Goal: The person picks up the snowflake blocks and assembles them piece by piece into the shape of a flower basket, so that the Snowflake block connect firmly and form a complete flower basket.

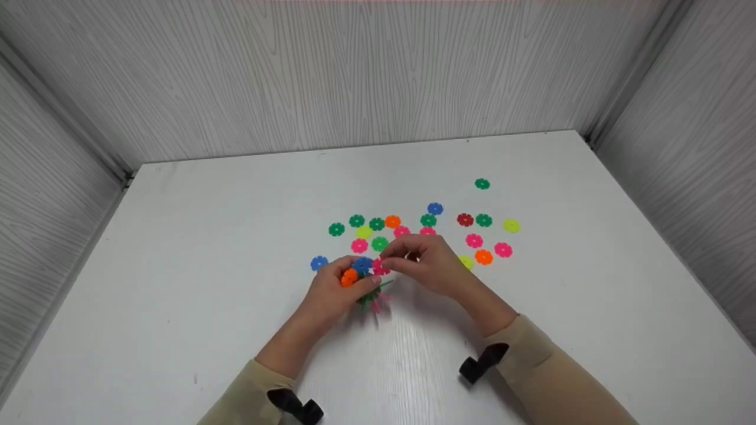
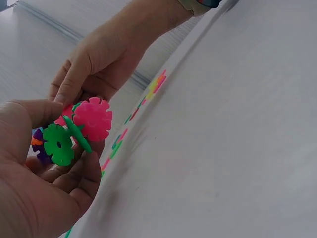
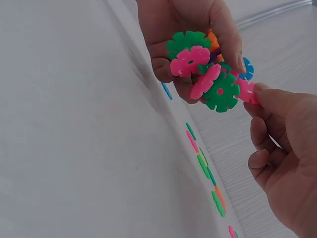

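Note:
My left hand (image 1: 336,290) holds a cluster of interlocked notched plastic discs, its fingers curled beneath and the thumb on top. In the right wrist view a green disc (image 3: 221,92) and a pink disc (image 3: 190,61) of that cluster show, along with orange, purple and blue pieces. Between thumb and forefinger my right hand (image 1: 430,262) pinches another pink disc (image 3: 247,91), whose edge meets the green one. From the left wrist side, a large pink disc (image 2: 93,119) and a green disc (image 2: 58,145) stand at angles to each other. The cluster is above the white table (image 1: 195,283).
Loose discs lie flat beyond the hands, among them a blue disc (image 1: 319,263), a dark red disc (image 1: 465,219), an orange disc (image 1: 484,257) and several green and pink ones. One green disc (image 1: 482,183) lies farthest back. Wood-grain panels (image 1: 354,77) wall in the table.

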A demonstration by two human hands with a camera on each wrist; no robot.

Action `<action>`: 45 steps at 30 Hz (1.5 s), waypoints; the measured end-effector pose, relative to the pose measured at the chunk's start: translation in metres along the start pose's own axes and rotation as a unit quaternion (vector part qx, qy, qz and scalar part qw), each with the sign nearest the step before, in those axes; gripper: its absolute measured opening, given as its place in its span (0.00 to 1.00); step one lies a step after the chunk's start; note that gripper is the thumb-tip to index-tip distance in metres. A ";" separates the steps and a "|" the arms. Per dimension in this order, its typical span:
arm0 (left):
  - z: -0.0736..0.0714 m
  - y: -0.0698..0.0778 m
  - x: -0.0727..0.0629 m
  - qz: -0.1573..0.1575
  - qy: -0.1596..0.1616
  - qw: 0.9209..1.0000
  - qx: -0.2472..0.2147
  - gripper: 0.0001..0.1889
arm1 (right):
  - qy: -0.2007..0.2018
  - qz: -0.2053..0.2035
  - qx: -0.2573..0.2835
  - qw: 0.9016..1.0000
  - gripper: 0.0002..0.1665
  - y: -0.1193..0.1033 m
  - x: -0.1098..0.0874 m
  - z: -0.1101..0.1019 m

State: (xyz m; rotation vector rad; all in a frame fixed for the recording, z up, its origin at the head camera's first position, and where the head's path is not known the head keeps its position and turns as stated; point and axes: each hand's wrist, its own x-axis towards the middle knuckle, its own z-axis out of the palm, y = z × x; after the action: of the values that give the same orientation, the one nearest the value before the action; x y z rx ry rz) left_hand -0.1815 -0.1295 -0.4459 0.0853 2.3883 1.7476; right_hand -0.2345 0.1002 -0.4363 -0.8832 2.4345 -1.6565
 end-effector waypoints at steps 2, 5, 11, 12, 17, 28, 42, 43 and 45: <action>0.000 0.000 0.000 -0.010 0.008 1.000 0.003 0.20 | 0.007 0.007 -0.003 1.000 0.13 0.002 0.002 -0.003; -0.002 -0.002 0.002 -0.018 0.028 0.999 -0.008 0.20 | 0.041 0.037 -0.008 0.998 0.14 0.006 0.006 -0.010; -0.007 -0.007 0.007 -0.045 0.072 0.996 -0.036 0.22 | 0.068 0.138 -0.042 0.987 0.18 0.023 0.017 -0.022; -0.008 -0.008 0.007 -0.051 0.078 0.995 -0.036 0.22 | 0.064 0.155 -0.050 0.985 0.19 0.025 0.018 -0.023; -0.009 -0.010 0.008 -0.057 0.093 0.993 -0.051 0.21 | 0.046 0.218 -0.077 0.972 0.23 0.037 0.020 -0.026; -0.009 -0.010 0.010 -0.053 0.097 0.992 -0.053 0.22 | 0.005 0.216 -0.124 0.968 0.28 0.042 0.021 -0.027; -0.008 -0.010 0.009 -0.069 0.080 0.994 -0.042 0.24 | 0.014 0.171 -0.085 0.981 0.11 0.032 0.010 -0.024; -0.008 -0.010 0.009 -0.071 0.078 0.993 -0.045 0.24 | 0.017 0.171 -0.073 0.982 0.10 0.029 0.010 -0.024; -0.007 -0.009 0.009 -0.077 0.075 0.993 -0.054 0.26 | 0.023 0.169 -0.052 0.984 0.09 0.022 0.009 -0.022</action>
State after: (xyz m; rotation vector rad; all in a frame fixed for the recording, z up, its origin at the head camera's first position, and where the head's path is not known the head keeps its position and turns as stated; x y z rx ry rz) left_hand -0.1910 -0.1374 -0.4533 -0.2469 2.3235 1.8651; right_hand -0.2586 0.1196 -0.4441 -0.4098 2.5440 -1.4534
